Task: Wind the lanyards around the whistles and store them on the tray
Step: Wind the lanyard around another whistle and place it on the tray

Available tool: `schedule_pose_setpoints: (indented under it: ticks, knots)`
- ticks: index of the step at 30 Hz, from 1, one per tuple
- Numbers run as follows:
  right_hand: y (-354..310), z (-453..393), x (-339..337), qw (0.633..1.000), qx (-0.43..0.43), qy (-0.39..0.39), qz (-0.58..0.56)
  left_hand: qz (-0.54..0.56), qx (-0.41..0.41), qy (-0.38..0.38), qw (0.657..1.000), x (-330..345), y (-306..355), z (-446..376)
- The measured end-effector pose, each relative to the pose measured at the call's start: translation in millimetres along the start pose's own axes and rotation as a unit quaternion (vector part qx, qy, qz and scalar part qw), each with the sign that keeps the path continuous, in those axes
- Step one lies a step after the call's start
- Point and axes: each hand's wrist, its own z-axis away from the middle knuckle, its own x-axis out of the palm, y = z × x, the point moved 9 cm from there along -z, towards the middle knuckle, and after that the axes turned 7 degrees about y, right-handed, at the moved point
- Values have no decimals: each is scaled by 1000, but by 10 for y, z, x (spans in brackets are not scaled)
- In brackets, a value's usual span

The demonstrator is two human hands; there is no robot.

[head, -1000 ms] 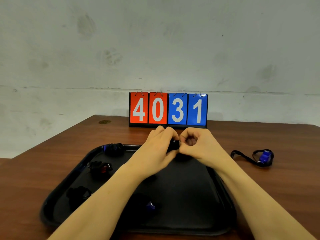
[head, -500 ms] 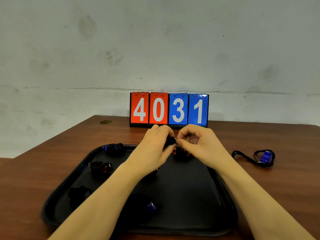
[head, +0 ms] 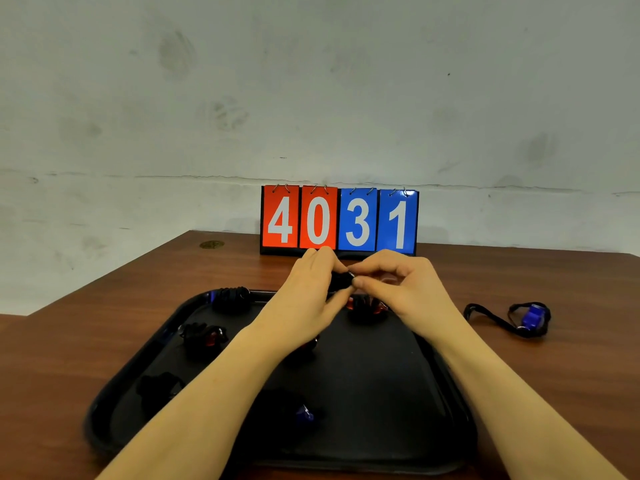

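Both hands rose slightly above the tray [head: 114, 393], left hand [head: 311, 292] and right hand [head: 398, 289] pinching a dark wound whistle [head: 341, 282]; winding looked nearly finished.

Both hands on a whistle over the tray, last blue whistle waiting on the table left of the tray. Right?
Wrong side. The head view shows the blue whistle on the table right of the tray, lanyard unwound. The rest holds: left hand and right hand hold a dark whistle over the tray.
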Motion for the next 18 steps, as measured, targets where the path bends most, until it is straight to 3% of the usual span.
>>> schedule_pose_setpoints:
  ticks: [6, 18]
  knots:
    - [-18, -15, 3, 999, -34, 12, 33, 26, -19, -7, 999, 8, -43, 0]
    - [125, -12, 60, 995, 16, -103, -2, 86, -29, -46, 995, 72, -24, 24]
